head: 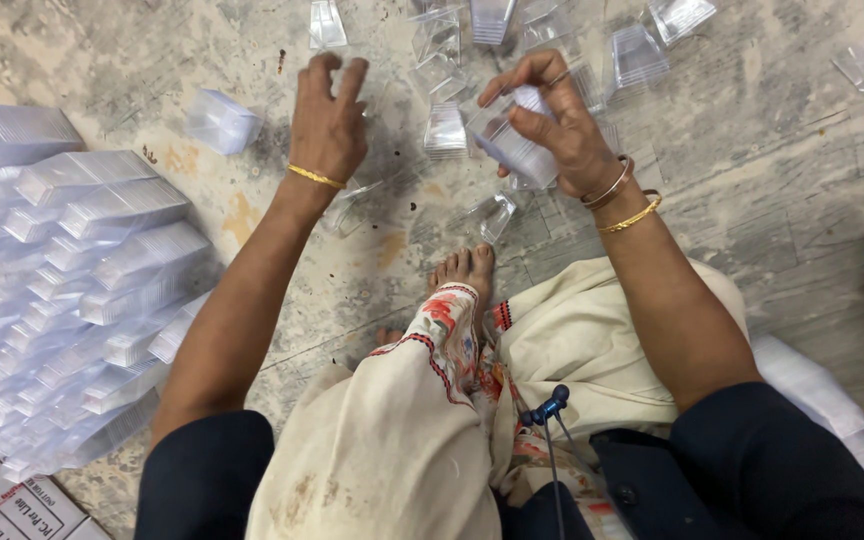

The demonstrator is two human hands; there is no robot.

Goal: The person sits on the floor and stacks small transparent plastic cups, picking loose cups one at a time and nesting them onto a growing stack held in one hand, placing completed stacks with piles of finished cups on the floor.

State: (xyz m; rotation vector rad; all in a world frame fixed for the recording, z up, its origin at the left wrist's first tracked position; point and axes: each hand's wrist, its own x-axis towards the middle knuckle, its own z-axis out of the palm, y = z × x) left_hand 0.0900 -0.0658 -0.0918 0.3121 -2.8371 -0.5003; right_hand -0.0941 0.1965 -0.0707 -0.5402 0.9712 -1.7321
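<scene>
The worn stone floor [772,180] carries everything here. Along its left edge lies the biggest mass, a heap of nested clear plastic stacks [62,290], rows leaning on one another; it sits loosely enough that I'd judge a knock from the elbow could send the rows sliding apart. A smaller stack of the same pieces [220,120] lies alone beyond the heap, near the left hand.

Toward the far edge, loose clear plastic pieces [472,60] are scattered, some overlapping, all glassy and hard to tell apart. One more piece [492,215] lies just in front of the bare foot [464,270], where a shift of the leg could crush it.

The right hand [557,130] is closed around a short nested stack [507,140], held above the floor between thumb and fingers; being slick, the stack could fan out or slip if the grip loosens. The left hand [327,120] reaches forward, fingers spread and curled down, holding nothing; it might catch two stuck pieces at once.
</scene>
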